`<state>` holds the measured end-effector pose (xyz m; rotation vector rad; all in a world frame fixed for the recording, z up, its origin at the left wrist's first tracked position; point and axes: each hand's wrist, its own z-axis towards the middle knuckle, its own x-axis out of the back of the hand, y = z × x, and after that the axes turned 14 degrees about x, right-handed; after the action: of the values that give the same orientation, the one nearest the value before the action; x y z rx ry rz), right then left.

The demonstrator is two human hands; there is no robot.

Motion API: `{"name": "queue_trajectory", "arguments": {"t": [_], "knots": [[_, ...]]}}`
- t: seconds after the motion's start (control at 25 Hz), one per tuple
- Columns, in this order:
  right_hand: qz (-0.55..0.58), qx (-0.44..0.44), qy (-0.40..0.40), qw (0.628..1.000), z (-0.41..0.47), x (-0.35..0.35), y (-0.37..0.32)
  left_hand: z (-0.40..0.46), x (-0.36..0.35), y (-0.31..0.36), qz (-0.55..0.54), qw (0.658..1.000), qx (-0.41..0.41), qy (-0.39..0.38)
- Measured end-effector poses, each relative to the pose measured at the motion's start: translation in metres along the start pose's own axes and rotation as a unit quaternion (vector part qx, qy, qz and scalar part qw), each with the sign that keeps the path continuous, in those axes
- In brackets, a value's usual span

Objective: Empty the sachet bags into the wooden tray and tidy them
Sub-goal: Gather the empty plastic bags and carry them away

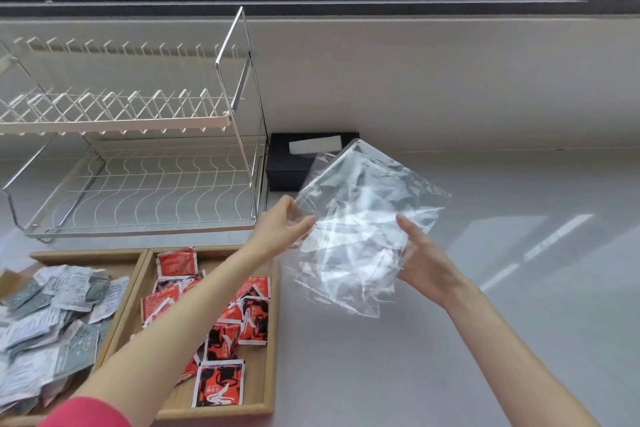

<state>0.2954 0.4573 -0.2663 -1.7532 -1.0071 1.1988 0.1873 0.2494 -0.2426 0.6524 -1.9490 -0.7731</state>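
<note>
A clear, crumpled plastic bag (360, 218) is held up above the grey counter, to the right of the wooden tray (270, 340). My left hand (280, 225) pinches the bag's left edge and my right hand (422, 260) grips its lower right side. The bag looks empty. The tray's right compartment holds several red and black sachets (221, 381), lying loose and overlapping. Its left compartment holds a heap of grey-white sachets (52, 315). My left forearm crosses over the red sachets and hides some of them.
A white wire dish rack (138, 166) stands behind the tray at the back left. A black tissue box (287, 170) sits against the wall, partly behind the bag. The grey counter (519, 288) stretches to the right below a window.
</note>
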Motion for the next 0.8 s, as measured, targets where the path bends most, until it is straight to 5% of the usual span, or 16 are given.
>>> {"name": "queue_trajectory", "arguments": {"t": [0.24,0.6,0.8], "knots": [[-0.145,0.042,0.028,0.988,-0.01,0.007,0.006,-0.005,0.009,-0.007,-0.064,0.984,0.083,-0.147],[-0.212,0.056,-0.023,0.975,-0.019,0.012,0.003,-0.017,-0.001,-0.011,-0.122,0.979,0.071,-0.145],[-0.125,0.062,0.004,0.99,-0.021,0.005,-0.001,-0.033,0.002,-0.012,-0.163,0.979,0.065,-0.102]]}}
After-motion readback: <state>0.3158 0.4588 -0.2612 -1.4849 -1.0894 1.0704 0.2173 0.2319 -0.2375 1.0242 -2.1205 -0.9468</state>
